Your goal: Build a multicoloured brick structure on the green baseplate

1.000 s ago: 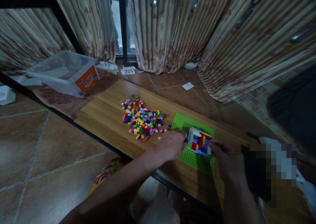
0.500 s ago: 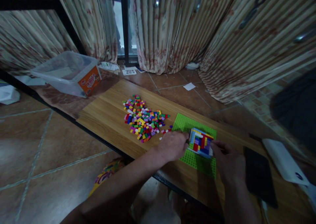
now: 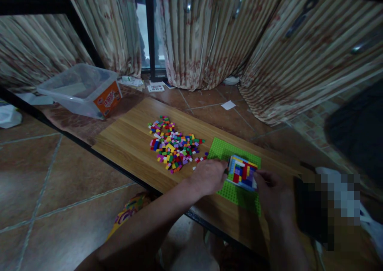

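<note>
Landmark is the green baseplate [image 3: 236,191] on the wooden board [image 3: 131,143].

Far left of the baseplate, off the board: clear plastic tub [image 3: 80,88] with an orange label. Just left of the baseplate: loose brick pile [image 3: 172,145], mixed colours, a few strays between the pile and the plate edge.

Left hand [image 3: 208,176] rests at the baseplate's left edge, fingers curled and touching the left side of the multicoloured brick block [image 3: 241,172], bracing it. The block sits on the plate's upper middle, apparently seated on the studs. Right hand [image 3: 273,195] is at the block's right side, fingertips pinched against its edge; cannot tell whether a small brick sits between them.

Step, as I read it: pressing or adjusting a piece on the block while both hands steady it. Next move likely needs a fresh brick from the pile, so the left hand must let go and reach left; stud alignment will need care.

Versus 0.5 s ago: hands and block essentially unchanged relative to the plate; the view has shifted slightly. Right of the plate, a blurred patch now covers the dark phone [image 3: 309,209].
</note>
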A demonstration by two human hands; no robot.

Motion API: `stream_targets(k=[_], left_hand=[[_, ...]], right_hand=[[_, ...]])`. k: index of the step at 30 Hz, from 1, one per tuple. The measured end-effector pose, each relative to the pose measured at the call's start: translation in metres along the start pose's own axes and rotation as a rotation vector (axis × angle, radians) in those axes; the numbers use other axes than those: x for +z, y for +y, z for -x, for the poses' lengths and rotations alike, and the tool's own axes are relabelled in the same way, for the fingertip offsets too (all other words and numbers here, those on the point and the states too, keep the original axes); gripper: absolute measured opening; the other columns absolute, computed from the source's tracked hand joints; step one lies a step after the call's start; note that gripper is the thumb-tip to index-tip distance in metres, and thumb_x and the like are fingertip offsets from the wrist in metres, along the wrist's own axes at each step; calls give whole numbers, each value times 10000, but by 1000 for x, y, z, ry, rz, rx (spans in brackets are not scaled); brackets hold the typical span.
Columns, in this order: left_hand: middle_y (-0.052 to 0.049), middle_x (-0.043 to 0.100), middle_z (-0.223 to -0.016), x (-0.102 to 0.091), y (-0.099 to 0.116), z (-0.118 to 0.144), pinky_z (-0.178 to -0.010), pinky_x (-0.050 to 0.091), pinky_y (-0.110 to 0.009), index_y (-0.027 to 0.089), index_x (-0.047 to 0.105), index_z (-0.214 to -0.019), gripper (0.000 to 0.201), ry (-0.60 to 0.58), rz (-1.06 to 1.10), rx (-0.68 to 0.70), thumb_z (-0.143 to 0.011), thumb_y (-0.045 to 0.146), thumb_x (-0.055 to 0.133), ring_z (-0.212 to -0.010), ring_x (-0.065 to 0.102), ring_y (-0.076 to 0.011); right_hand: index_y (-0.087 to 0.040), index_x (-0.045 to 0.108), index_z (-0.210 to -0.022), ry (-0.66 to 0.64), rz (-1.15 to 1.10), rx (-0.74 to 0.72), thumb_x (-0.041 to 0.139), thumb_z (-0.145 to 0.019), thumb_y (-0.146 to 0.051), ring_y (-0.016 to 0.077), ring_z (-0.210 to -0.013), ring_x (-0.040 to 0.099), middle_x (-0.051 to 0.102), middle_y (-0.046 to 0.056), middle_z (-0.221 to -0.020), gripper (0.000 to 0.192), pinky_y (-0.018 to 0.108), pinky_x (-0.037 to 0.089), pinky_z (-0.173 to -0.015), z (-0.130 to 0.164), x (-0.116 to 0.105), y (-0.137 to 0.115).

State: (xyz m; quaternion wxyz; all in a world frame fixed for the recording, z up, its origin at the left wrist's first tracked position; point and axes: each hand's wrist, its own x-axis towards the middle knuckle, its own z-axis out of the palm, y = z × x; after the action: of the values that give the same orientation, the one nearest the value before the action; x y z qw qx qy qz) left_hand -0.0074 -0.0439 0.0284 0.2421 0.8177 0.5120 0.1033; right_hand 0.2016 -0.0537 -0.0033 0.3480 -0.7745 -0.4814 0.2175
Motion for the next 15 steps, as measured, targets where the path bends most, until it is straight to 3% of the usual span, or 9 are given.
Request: stream_targets(k=[7, 15], left_hand=[[-89, 717, -1017, -1, 0, -1, -858, 545, -351, 167, 633, -1069, 248, -1, 17, -13, -910, 247, 460, -970, 687, -242], [-92, 717, -1032, 1, 0, -1, -872, 546, -362, 165, 634, -1084, 249, 5, 7, -11, -903, 238, 481, -986, 685, -248]], right_hand=[[-158, 707, -941, -30, -91, 21, 614, -731, -474, 200, -653, 642, 720, 77, -791, 391, 307, 487, -610, -4, 0, 12], [-128, 714, -912, 34, 120, 10, 577, -724, -560, 261, -697, 663, 733, 142, -831, 490, 347, 478, -616, 0, 1, -13]])
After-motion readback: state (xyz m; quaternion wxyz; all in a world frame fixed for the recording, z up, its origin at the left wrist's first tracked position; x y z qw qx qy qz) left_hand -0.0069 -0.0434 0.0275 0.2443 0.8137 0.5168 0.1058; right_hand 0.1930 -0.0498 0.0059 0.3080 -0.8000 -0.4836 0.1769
